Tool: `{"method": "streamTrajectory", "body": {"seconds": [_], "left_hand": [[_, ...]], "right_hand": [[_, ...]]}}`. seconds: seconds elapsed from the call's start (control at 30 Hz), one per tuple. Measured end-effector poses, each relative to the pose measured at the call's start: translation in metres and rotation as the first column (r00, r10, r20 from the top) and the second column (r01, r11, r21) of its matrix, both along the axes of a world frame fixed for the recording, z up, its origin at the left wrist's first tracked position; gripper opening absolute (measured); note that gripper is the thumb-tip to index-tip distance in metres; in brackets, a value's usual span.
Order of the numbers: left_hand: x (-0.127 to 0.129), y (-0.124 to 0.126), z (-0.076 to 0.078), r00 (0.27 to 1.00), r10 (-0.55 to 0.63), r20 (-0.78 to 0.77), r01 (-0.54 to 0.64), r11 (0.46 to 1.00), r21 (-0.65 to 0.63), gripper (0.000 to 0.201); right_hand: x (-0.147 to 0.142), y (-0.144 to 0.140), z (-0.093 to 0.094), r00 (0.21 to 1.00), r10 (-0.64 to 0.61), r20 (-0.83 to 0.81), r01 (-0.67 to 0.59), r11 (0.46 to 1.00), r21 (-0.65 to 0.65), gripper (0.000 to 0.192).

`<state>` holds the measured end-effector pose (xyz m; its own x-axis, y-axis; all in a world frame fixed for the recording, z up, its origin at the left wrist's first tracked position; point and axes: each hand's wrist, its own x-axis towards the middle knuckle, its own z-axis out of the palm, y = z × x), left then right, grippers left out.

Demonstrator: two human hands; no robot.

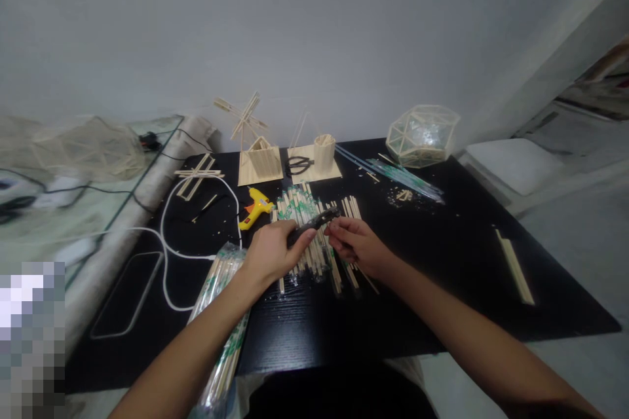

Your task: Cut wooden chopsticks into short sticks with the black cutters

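Note:
My left hand (276, 250) is wrapped round a pair of dark pliers (324, 217), their jaws pointing right. At the jaw tips my right hand (356, 243) has its fingers pinched together on a thin wooden stick (367, 280), whose end shows below the hand. Under both hands lie wooden chopsticks in clear and green wrappers (301, 201), with loose bare sticks (351, 208) beside them. A yellow glue gun (256, 208) rests just left of the sticks. Whether the jaws touch the stick I cannot tell.
Behind stand a stick windmill model (260, 160) and a round stick cup (324, 154) on a wooden base, with black-handled scissors (299, 165) between. A geometric stick frame (422, 137) sits back right. A white cable (164, 275) loops at left. Sticks (514, 268) lie far right.

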<state>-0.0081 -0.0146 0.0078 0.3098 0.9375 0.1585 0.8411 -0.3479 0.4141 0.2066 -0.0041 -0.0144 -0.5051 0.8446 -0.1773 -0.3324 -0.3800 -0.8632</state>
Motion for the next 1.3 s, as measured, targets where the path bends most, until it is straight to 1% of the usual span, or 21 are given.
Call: {"method": "streamTrajectory", "body": {"seconds": [0.1, 0.17, 0.23, 0.3, 0.33, 0.37, 0.47, 0.53, 0.63, 0.73, 0.83, 0.93, 1.07, 1.17, 1.3], "left_hand": [[0.000, 0.000, 0.000, 0.999, 0.026, -0.023, -0.026, 1.000, 0.000, 0.055], [0.000, 0.001, -0.001, 0.999, 0.030, -0.039, -0.030, 1.000, -0.005, 0.057], [-0.001, 0.002, -0.002, 0.998, 0.024, -0.057, -0.025, 1.000, -0.013, 0.058], [-0.002, 0.003, -0.003, 0.997, 0.009, -0.076, -0.010, 1.000, -0.012, 0.058], [-0.002, 0.003, -0.003, 0.996, -0.001, -0.085, 0.000, 1.000, -0.009, 0.058], [-0.002, 0.003, -0.003, 0.995, -0.012, -0.095, 0.012, 1.000, -0.006, 0.058], [-0.003, 0.003, -0.002, 0.991, -0.057, -0.123, 0.058, 0.998, 0.005, 0.059], [-0.003, 0.002, -0.001, 0.986, -0.082, -0.142, 0.084, 0.996, 0.007, 0.059], [-0.003, 0.002, 0.001, 0.983, -0.089, -0.161, 0.090, 0.996, -0.002, 0.060], [-0.003, 0.001, 0.002, 0.986, -0.080, -0.148, 0.077, 0.997, -0.028, 0.061], [-0.003, 0.001, 0.002, 0.990, -0.070, -0.126, 0.064, 0.997, -0.052, 0.063], [-0.004, 0.002, 0.001, 0.990, -0.048, -0.136, 0.044, 0.999, -0.027, 0.065], [-0.004, 0.002, 0.001, 0.990, -0.050, -0.135, 0.051, 0.999, 0.002, 0.065], [-0.004, 0.003, 0.001, 0.986, -0.041, -0.163, 0.044, 0.999, 0.020, 0.064], [-0.003, 0.003, 0.001, 0.978, 0.003, -0.207, 0.010, 0.998, 0.062, 0.064]], "right_hand": [[-0.001, -0.001, -0.001, 0.999, -0.016, 0.042, 0.014, 0.998, 0.060, 0.038], [-0.001, -0.001, -0.001, 0.993, -0.061, 0.098, 0.045, 0.986, 0.159, 0.037], [0.000, 0.000, 0.000, 0.981, -0.138, 0.136, 0.096, 0.957, 0.274, 0.038], [0.005, 0.002, 0.003, 0.971, -0.190, 0.149, 0.124, 0.922, 0.367, 0.048], [0.007, 0.003, 0.005, 0.969, -0.186, 0.163, 0.107, 0.909, 0.403, 0.049], [0.010, 0.005, 0.007, 0.968, -0.162, 0.190, 0.066, 0.900, 0.431, 0.046], [0.019, 0.008, 0.014, 0.953, -0.073, 0.292, -0.077, 0.878, 0.472, 0.028], [0.023, 0.010, 0.018, 0.943, -0.039, 0.331, -0.130, 0.871, 0.474, 0.023], [0.024, 0.010, 0.022, 0.935, -0.006, 0.354, -0.164, 0.879, 0.448, 0.019], [0.022, 0.010, 0.019, 0.939, 0.006, 0.345, -0.152, 0.904, 0.399, 0.022], [0.020, 0.010, 0.015, 0.954, 0.019, 0.301, -0.128, 0.929, 0.347, 0.026], [0.019, 0.010, 0.014, 0.963, 0.038, 0.268, -0.127, 0.938, 0.321, 0.028], [0.020, 0.010, 0.016, 0.963, 0.025, 0.268, -0.114, 0.940, 0.321, 0.030], [0.021, 0.011, 0.016, 0.960, 0.064, 0.272, -0.146, 0.945, 0.293, 0.033], [0.023, 0.012, 0.016, 0.958, 0.107, 0.265, -0.177, 0.950, 0.258, 0.035]]}}
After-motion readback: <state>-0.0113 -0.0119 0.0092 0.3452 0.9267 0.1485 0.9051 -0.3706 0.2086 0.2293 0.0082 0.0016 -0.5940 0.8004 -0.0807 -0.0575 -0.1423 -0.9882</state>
